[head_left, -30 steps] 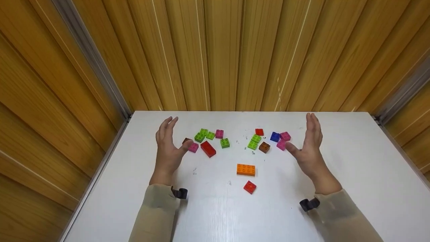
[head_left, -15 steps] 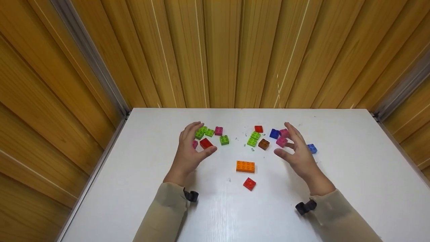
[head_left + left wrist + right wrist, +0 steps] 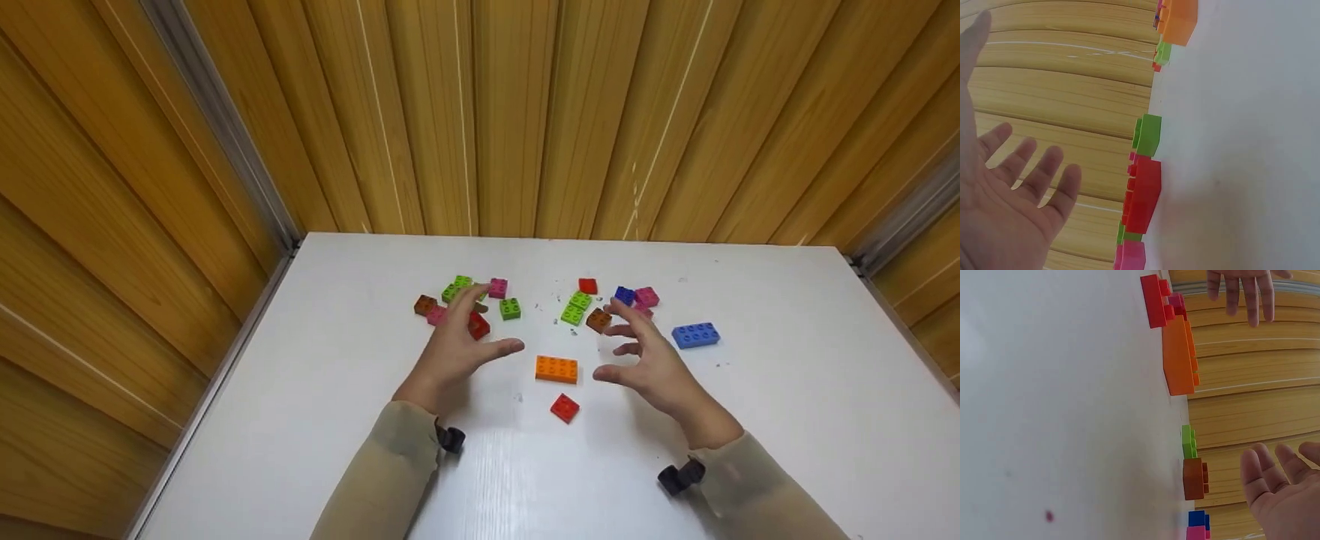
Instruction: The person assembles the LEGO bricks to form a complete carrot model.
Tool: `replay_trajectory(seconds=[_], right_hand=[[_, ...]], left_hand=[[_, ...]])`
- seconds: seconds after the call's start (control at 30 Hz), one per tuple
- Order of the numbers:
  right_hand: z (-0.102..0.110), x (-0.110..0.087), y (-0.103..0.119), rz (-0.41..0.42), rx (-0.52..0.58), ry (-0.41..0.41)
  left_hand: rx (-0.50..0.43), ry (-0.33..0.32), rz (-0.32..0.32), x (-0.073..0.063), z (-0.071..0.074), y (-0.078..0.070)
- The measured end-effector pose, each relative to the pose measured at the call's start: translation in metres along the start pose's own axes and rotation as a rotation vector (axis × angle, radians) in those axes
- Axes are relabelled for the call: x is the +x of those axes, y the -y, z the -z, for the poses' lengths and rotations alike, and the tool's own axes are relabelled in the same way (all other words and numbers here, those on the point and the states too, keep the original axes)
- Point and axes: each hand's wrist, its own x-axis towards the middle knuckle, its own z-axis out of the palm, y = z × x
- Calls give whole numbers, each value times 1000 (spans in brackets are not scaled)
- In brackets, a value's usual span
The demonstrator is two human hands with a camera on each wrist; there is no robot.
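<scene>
Both hands hover above a white table (image 3: 300,375), palms facing each other, with nothing held. The left hand (image 3: 459,341) has its thumb spread from its fingers and partly covers a long red brick (image 3: 478,326). My right hand (image 3: 651,364), fingers loosely bent, is near a brown brick (image 3: 598,320). Between the hands lies an orange brick (image 3: 556,369), with a small red brick (image 3: 565,407) in front of it. In the left wrist view the red brick (image 3: 1143,195) lies beyond the left hand (image 3: 1005,202). The right wrist view shows the right hand (image 3: 1289,495) apart from the bricks.
Behind the left hand sit a brown brick (image 3: 425,304), pink bricks (image 3: 498,288) and green bricks (image 3: 510,308). On the right are light-green bricks (image 3: 576,307), a dark-blue brick (image 3: 624,295) and a long blue brick (image 3: 696,335). Wood-look panels (image 3: 510,120) stand behind the table.
Both hands have moved inward and nearer the orange brick, their fingers bending more. The long blue brick at right and the brown brick at left have come into full view. The bricks lie where they were.
</scene>
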Motion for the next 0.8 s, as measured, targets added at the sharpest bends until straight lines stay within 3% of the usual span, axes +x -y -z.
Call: replay_trajectory(seconds=[0.17,0.33,0.53,0.8], right_hand=[[-8,-1,-4,-28,-25,51],[-13,-2,-5,-67,-93,92],[-13,-2,-3,-46,-172,129],[-27,-5,-1,24,-322,241]], left_hand=[[27,75,5,4,-12,2],[22,96,15,1,-19,6],[-2,124,69,0,-26,6],[2,181,64,-2,-38,13]])
